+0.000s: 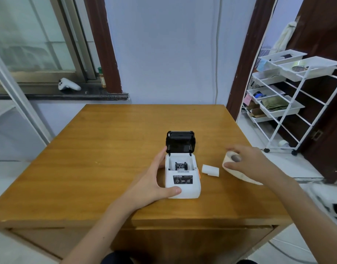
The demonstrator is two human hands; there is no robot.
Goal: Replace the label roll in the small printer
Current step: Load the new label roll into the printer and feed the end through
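Head view has your left hand (156,180) curled round the printer's (183,180) left side, thumb at its front corner, steadying it near the middle of the table (106,149). Lid's up, bay open. Your right hand (247,162) grips the fresh roll (233,162) toward the table's right edge, core facing you. A smaller roll (210,170) lies between them. The bay sits left of that right hand, so swing across and turn the core sideways.
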